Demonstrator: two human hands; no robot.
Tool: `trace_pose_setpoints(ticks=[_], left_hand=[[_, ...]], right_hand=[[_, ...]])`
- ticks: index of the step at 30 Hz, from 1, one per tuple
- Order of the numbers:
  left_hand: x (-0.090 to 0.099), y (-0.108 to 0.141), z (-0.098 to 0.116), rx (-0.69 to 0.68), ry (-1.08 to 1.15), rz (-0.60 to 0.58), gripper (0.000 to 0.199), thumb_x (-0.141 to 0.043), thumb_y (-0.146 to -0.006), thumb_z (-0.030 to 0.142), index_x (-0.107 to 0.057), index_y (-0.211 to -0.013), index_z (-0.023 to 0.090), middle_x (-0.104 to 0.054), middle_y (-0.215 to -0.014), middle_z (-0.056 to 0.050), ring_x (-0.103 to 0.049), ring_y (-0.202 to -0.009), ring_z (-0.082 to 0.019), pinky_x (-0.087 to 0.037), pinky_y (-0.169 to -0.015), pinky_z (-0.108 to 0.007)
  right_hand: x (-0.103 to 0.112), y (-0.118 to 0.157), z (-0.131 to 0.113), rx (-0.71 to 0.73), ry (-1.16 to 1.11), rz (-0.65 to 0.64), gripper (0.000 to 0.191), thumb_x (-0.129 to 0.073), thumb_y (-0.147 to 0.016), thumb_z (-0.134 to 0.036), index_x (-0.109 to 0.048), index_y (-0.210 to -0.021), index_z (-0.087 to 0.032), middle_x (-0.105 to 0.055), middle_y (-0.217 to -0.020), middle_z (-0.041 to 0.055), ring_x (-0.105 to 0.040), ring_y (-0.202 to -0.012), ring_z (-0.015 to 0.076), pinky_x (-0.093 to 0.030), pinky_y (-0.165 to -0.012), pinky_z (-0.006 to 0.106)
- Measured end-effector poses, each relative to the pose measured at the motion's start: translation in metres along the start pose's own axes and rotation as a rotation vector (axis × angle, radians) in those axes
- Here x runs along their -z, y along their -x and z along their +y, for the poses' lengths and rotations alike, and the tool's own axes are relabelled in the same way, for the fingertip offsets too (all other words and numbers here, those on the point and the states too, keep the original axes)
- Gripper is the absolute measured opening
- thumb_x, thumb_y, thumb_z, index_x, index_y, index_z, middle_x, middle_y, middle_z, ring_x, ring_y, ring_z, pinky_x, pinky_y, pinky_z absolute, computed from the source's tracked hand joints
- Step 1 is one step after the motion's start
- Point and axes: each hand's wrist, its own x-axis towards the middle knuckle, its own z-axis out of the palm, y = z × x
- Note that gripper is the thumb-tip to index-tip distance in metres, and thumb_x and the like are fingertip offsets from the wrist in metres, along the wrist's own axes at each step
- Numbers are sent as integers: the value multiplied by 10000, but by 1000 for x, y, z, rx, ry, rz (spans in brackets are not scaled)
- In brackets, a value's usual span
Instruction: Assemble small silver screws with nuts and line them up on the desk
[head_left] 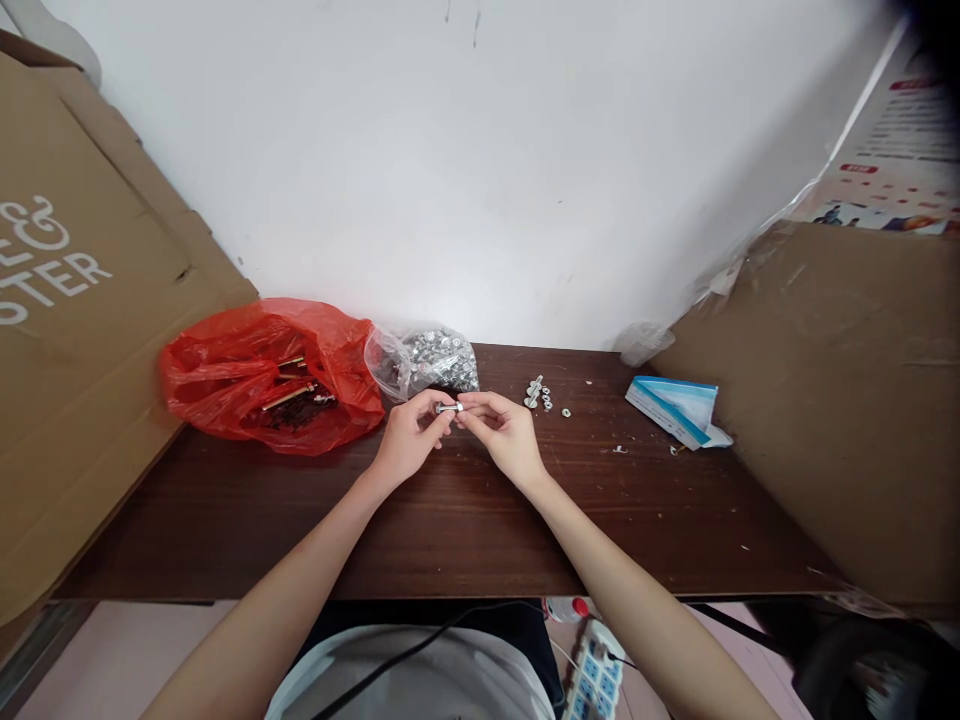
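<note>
In front of me, just above the table, my left hand [409, 435] pinches a small silver bolt [448, 407] between thumb and fingertips, near its left end. The bolt lies roughly level, pointing across to my right hand [506, 432]. There, the thumb and forefinger are closed on a small bright nut [460, 407] at the bolt's right end. Fingertips cover part of both pieces, so how far the nut sits on the thread is hidden. Right of my hands, a small group of bolts [534, 391] lies beside several loose nuts [547, 398].
A red plastic bag [217, 390] holding long bolts stands at the left. A clear bag of nuts [442, 360] is behind my hands. A blue-and-white packet [675, 410] lies right. Cardboard panels [97, 250] flank the dark wooden table [450, 540]; a wall closes the back.
</note>
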Motion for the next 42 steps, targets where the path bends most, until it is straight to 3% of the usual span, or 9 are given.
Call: trace_pose_setpoints(ticks=[11,16,25,42], left_hand=[[-1,1,0,-2,-3,13,201,-582,-825,282,-602,-986,163,-621,-758,-19,-590,-651,-122,-510,-482,-194],[0,0,1,-3,12,20,196,-588,-822,286,-602,-974,163,-615,-742,-12,-591,-638,-118,-502,-478,-192],[1,-2,6,38,115,72,204,-606,-807,289,-603,-956,149,-600,-663,-1,-573,-585,-110,-482,-458,-189],[1,-2,6,53,119,87,219,-613,-802,310,-606,-944,143,-605,-661,-9,-584,-594,-120,-480,-448,-192]], right_hand=[[-1,-3,-1,-102,-170,-12,238,-780,-660,-286,-673,-843,-181,-707,-743,18,-684,-710,165,-561,-777,342],[0,-3,-4,-64,-176,-6,289,-780,-665,-246,-706,-942,-210,-707,-799,8,-663,-731,146,-554,-781,322],[4,-6,-8,-293,-547,-58,240,-784,-669,-218,-738,-904,-207,-745,-900,26,-692,-822,140,-562,-833,281],[6,-5,-12,-324,-568,-109,192,-769,-687,-222,-720,-873,-217,-739,-855,-2,-689,-739,114,-585,-760,241]])
